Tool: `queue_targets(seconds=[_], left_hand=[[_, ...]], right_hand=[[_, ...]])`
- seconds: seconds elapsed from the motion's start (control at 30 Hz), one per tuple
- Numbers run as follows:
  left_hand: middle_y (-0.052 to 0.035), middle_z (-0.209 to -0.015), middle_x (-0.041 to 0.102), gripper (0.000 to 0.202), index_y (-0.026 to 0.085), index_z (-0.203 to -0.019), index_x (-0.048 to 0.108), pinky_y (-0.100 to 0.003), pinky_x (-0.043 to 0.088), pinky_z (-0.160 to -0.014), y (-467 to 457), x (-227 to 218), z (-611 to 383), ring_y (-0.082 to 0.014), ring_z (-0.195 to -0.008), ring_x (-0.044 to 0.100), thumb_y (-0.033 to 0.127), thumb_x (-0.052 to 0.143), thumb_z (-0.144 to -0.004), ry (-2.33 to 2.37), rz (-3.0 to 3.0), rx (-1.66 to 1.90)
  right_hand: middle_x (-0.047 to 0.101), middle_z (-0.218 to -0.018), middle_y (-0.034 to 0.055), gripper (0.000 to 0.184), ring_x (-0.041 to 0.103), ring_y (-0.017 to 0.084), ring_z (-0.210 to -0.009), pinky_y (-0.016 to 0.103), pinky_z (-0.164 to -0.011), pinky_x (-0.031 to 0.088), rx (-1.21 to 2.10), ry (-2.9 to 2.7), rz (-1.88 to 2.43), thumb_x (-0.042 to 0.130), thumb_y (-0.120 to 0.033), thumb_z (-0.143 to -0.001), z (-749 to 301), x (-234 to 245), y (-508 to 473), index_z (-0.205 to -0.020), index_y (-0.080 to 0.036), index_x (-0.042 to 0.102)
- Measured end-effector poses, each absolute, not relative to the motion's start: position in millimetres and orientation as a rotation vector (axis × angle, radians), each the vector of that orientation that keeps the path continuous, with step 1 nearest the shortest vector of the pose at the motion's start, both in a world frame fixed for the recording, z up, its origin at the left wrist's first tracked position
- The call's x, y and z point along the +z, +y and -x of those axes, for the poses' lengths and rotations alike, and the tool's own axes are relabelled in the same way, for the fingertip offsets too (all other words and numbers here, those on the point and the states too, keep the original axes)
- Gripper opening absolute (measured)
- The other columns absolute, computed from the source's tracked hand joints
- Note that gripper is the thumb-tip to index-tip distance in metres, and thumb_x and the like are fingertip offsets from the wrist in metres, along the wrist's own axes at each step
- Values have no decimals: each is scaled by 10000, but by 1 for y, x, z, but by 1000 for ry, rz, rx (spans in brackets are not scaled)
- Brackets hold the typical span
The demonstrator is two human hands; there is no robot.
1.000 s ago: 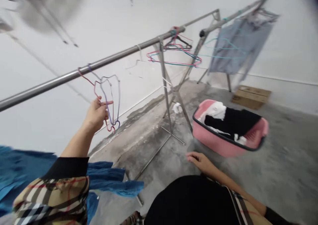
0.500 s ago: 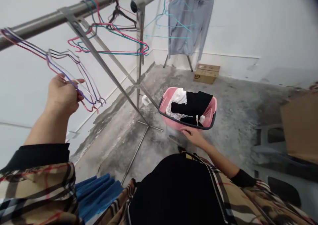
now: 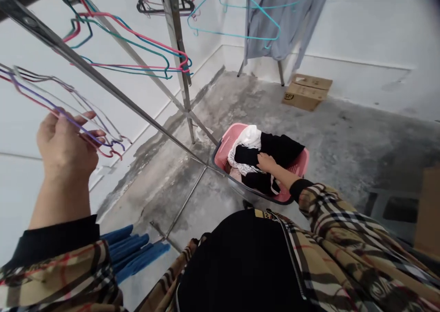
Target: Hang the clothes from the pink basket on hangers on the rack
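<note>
My left hand (image 3: 65, 147) is shut on several thin coated wire hangers (image 3: 58, 105) in purple, red and silver, and holds them up at the left. My right hand (image 3: 267, 163) reaches into a pink plastic laundry basket (image 3: 231, 140) with a dark rim. Its fingers lie on a black garment (image 3: 282, 149), next to a white lacy garment (image 3: 245, 142). Whether those fingers grip the cloth is hidden.
A steel drying rack's leg (image 3: 177, 41) stands left of the basket, and its brace (image 3: 103, 78) crosses above my left forearm. Pink and teal hangers (image 3: 165, 59) hang there. Behind are a grey garment (image 3: 275, 13) and a cardboard box (image 3: 305, 91). Blue cloth (image 3: 130, 252) lies low at left.
My view has swung down and right. My right hand has moved from the basket's near rim onto the clothes inside. My left hand still holds the hangers.
</note>
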State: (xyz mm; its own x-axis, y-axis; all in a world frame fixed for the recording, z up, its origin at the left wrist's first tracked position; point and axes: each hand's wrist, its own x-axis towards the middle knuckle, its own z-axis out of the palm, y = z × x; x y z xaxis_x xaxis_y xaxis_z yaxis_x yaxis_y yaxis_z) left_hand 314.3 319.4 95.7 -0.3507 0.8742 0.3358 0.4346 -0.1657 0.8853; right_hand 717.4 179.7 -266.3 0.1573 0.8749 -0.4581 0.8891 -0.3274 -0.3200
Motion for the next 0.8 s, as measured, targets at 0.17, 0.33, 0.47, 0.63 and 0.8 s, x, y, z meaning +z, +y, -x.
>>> queue_targets(seconds=[0.17,0.33,0.47,0.63,0.8], left_hand=[[-47,-1151,616,366,199,-1197,437,-295,555,-676,296,88,-298,-113,-746,662,336,158,-1003,1871,-921,1598],[-11,-1408,486,469,276,-1354,410,-299,410,-1021,244,46,-267,-101,-1193,550,489,201,-993,1867,-866,1707],[-21,-1318,546,426,257,-1280,480,-236,448,-854,202,-26,-296,-103,-1048,580,439,474,-894,1833,-590,1829],[-45,-1087,624,495,237,-1170,542,-210,466,-715,161,-116,-401,-100,-800,599,310,739,-721,1532,-484,1145],[-113,-1083,642,481,196,-1185,521,-320,543,-758,154,-131,-486,-188,-866,665,469,661,-815,1075,-388,581]], right_hand=[[488,-1380,143,465,454,281,-1286,545,-1106,290,-950,1685,-2368,592,-290,-903,-713,-282,193,-1328,-132,490],[660,-1154,170,271,601,263,-1117,465,-1034,403,-1259,1740,-2349,544,-253,-917,-725,-259,209,-1079,-69,662],[684,-1170,110,373,656,182,-999,291,-886,502,-1582,1909,-2436,425,-314,-952,-754,-207,215,-1206,-127,625],[740,-860,48,395,673,165,-679,281,-649,542,-2758,1608,-2638,695,-428,-738,-783,-120,200,-1041,-174,685],[720,-767,19,342,665,166,-679,286,-667,526,-2940,1853,-2749,788,-415,-624,-782,-47,177,-895,-223,707]])
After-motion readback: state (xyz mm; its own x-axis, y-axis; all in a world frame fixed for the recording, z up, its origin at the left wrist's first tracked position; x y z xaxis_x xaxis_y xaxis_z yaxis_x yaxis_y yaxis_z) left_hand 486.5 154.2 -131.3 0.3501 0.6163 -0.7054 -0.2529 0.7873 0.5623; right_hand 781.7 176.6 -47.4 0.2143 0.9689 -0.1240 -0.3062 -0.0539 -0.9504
